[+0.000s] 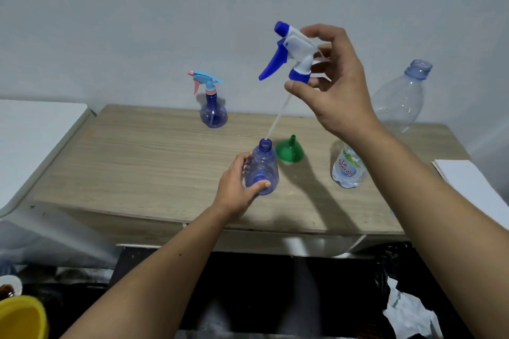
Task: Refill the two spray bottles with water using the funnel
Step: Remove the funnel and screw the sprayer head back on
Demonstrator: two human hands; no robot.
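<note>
Our left hand (239, 183) grips the open blue spray bottle (263, 166) upright on the wooden table (137, 162). Second spray bottle (211, 107), pink-nozzled, stands at its 11 o'clock. Green funnel (289, 150) sits just beside, 2 o'clock. Our right hand (334, 82) pinches the trigger head (289, 55) overhead, its tube (276, 121) tip at the neck. Water bottle (347, 166) at 3 o'clock.

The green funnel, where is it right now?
In the head view, the green funnel sits upside down on the wooden table, between the open spray bottle and the labelled water bottle.
</note>
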